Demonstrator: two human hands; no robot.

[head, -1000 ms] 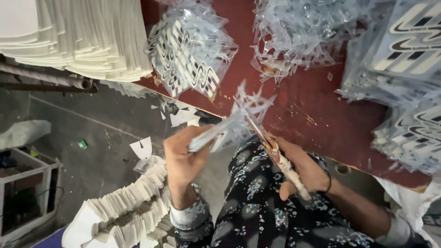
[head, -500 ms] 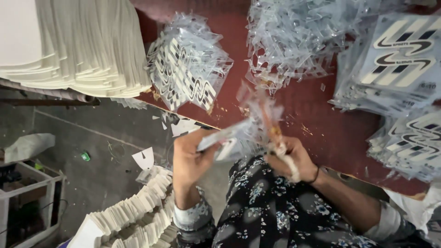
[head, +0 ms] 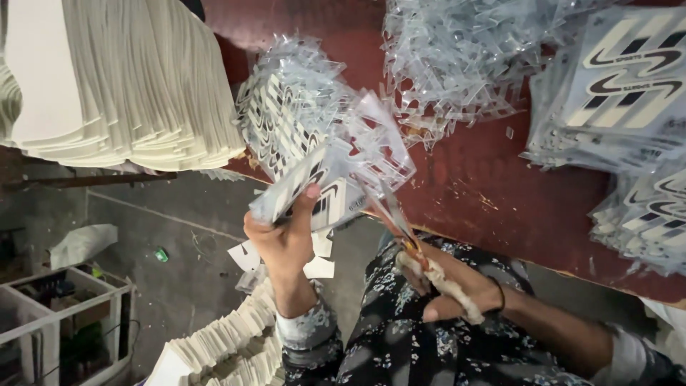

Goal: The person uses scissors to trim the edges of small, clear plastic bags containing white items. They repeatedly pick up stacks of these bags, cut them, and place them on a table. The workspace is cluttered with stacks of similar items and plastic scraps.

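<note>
My left hand (head: 286, 239) grips a clear plastic sheet (head: 336, 175) printed with black and white shapes, thumb on top, held above the edge of the dark red table (head: 486, 186). My right hand (head: 446, 286) is closed on the cloth-wrapped handles of scissors (head: 400, 229), whose blades reach up into the sheet's right side. Loose clear trimmings hang off the sheet around the blades.
A pile of clear plastic offcuts (head: 457, 64) lies at the table's back. Stacks of printed sheets (head: 629, 93) fill the right side, another stack (head: 286, 107) sits behind my left hand. White foam pieces are stacked top left (head: 121, 78) and by my knee (head: 229, 343).
The sheet has risen and turned in my left hand, and the scissors have moved further into it. The view has shifted so the stacks appear larger and nearer.
</note>
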